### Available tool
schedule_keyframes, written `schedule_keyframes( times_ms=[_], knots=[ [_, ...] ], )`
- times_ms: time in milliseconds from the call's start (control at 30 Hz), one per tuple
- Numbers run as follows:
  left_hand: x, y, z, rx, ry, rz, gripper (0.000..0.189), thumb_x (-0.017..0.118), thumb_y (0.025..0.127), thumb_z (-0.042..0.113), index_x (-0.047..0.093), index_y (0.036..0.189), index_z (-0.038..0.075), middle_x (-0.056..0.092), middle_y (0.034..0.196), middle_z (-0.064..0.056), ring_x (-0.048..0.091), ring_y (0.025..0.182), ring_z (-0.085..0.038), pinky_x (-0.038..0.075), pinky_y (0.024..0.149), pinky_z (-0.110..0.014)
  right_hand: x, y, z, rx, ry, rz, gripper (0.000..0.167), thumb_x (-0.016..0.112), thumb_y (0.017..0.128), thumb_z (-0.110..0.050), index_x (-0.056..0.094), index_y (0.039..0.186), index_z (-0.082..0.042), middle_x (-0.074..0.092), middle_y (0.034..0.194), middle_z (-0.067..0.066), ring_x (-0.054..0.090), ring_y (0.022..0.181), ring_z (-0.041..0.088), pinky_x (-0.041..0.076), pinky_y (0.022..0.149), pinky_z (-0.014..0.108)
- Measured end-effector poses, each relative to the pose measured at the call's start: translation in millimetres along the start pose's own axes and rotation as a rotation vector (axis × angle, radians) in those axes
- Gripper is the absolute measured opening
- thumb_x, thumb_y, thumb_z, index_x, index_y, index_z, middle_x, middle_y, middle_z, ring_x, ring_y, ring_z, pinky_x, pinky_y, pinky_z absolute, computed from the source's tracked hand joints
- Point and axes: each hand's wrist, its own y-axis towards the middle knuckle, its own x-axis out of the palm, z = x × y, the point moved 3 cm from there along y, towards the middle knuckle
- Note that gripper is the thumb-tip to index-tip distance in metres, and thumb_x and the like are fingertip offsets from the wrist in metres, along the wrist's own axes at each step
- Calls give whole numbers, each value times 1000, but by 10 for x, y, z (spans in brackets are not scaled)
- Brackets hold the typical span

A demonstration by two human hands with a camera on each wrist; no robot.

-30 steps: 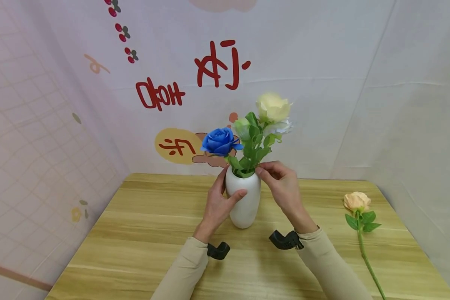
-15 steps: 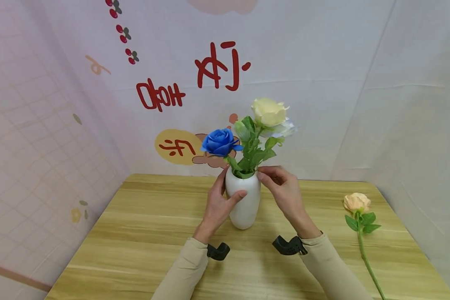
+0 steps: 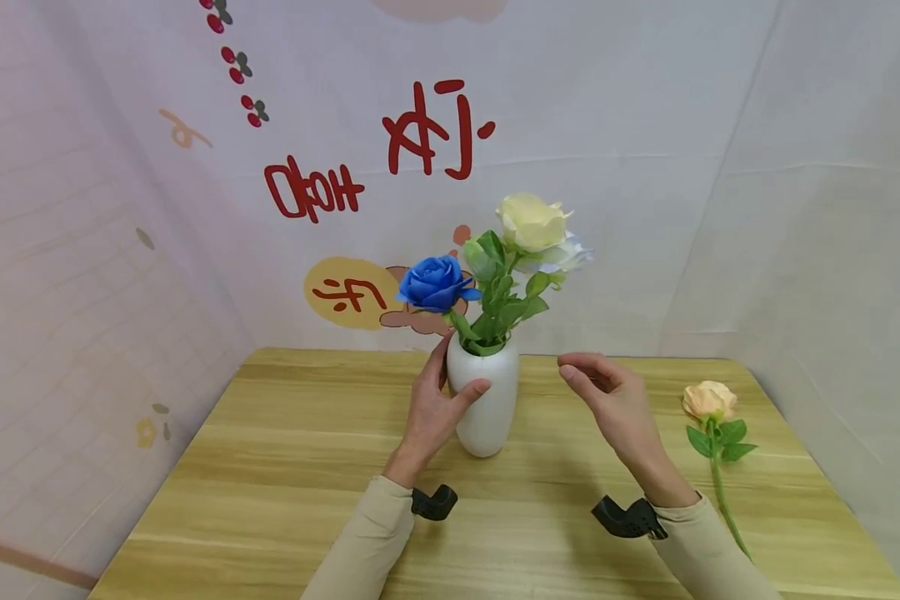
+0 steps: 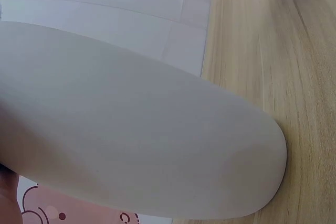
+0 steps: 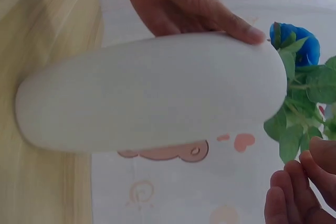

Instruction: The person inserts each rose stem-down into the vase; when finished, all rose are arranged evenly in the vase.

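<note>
A white vase (image 3: 495, 408) stands upright on the wooden table, with my left hand (image 3: 431, 412) gripping its left side, thumb across the front and fingers behind. Out of its mouth rise a blue rose (image 3: 435, 285), a cream rose (image 3: 531, 223), a pale green bud (image 3: 480, 262) and a whitish bloom (image 3: 572, 252) partly behind the cream one. To the vase's right, my right hand (image 3: 621, 408) hovers in the air, fingers loosely bent and holding nothing. In the right wrist view its fingers (image 5: 296, 182) appear just below the green leaves (image 5: 294, 124).
A peach rose (image 3: 710, 402) with a long green stem lies on the table's right side. Behind the wooden table (image 3: 292, 467) hangs a pale wall cloth (image 3: 630, 217) with red writing and cartoon prints.
My right hand has left the vase's rim and moved right, away from the stems. The cream rose has shifted slightly down and left. My left hand keeps its grip on the vase.
</note>
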Motion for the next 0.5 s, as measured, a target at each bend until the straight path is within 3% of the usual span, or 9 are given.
schedule_keyframes(
  times_ms=[200,500],
  knots=[
    [-6,10,-6,7,20,12,100,74,88,63,33,163,11,44,159,-7,49,142,-24,41,115,-48,-283,-129,79,28,-87,45,35,67,103,-33,73,126,-7,73,119,1,67,105,3,52,86,14],
    [-5,3,-18,12,24,10,106,73,86,66,32,162,5,46,158,-9,50,140,-26,42,114,-49,-787,-375,336,47,-201,99,33,69,103,-26,72,127,-4,72,113,-17,65,101,-5,50,83,9]
  ],
)
